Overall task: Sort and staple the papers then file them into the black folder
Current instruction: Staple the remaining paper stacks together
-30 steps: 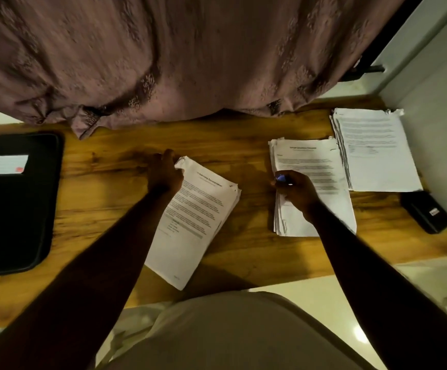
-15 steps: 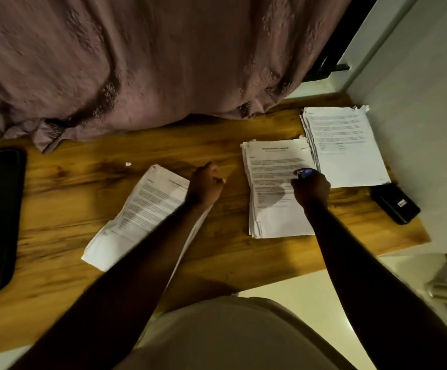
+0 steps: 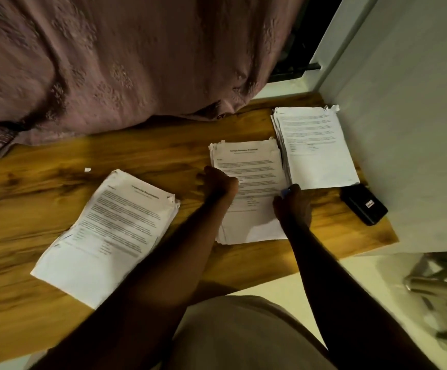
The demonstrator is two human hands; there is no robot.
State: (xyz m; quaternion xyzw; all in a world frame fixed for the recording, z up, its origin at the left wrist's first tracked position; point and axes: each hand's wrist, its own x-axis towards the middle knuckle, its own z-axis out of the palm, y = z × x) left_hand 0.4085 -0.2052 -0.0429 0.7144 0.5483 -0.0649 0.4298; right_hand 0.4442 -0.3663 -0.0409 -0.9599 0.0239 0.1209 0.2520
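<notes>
Left hand [image 3: 218,182]: fingers curled into a fist, knuckles up, set at the left edge of the middle stack of papers [image 3: 246,164]; whether the curled fingers pinch a sheet cannot be told. Right hand [image 3: 293,206]: rests on the right part of the same stack and grips a small blue object [image 3: 286,193], of which only the tip shows above the fingers. Both forearms reach in from the near edge of the wooden tabletop [image 3: 163,156].

The middle stack lies roughly square to the person, printed side up, with a title line at its top. The right stack of papers [image 3: 315,148] lies just beside it, further back, its left edge meeting the middle stack's right edge and its far corner dog-eared against the white wall [image 3: 404,129]. The left stack of papers [image 3: 104,236] lies apart from the other two, tilted clockwise, its sheets slightly fanned at the right edge.

A small black box [image 3: 363,204] with a pale label sits at the near right corner of the right stack. A paper scrap [image 3: 87,169] lies on the bare wood behind the left stack. A mauve patterned cloth [image 3: 110,62] hangs over the far edge of the tabletop.
</notes>
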